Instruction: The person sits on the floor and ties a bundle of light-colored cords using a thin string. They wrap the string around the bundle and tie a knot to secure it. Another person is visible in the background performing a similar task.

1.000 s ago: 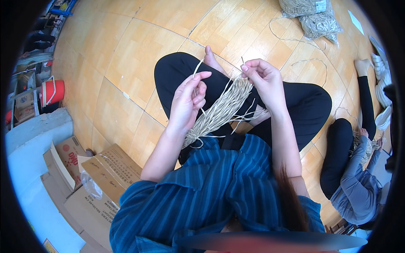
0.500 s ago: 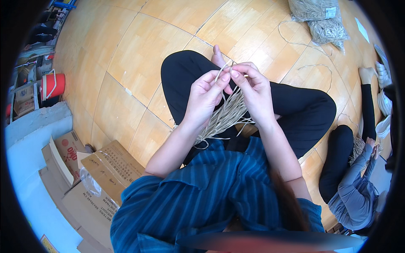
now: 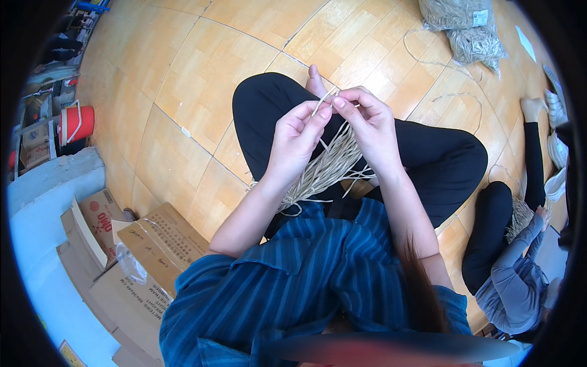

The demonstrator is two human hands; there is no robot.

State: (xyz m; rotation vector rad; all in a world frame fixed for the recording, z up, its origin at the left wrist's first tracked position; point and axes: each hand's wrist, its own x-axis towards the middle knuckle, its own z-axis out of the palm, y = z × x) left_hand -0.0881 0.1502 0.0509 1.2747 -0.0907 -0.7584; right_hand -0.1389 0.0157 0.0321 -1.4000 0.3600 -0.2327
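A tan braided piece of fibre cord (image 3: 325,168) lies over my lap, with loose strand ends sticking out at its lower left. Above its upper end, my left hand (image 3: 298,134) pinches a thin cord strand (image 3: 323,103) between thumb and fingers. Close beside it, my right hand (image 3: 371,128) is closed too, thumb and forefinger gripping cord at nearly the same spot. The strands cross between the fingertips; exactly how they loop there is too small to tell. Part of the braid is hidden behind my right hand and wrist.
Bagged bundles of cord (image 3: 476,46) lie on the tiled floor at the far right, with a loose strand (image 3: 422,60) trailing off. Another person (image 3: 520,275) sits at the right, holding similar cord. Cardboard boxes (image 3: 162,241) and a red bucket (image 3: 78,122) stand at the left.
My right hand has shifted slightly, its fingers tilting away from the left fingertips. Both hands still pinch the cord. The other person's hands have moved a little.
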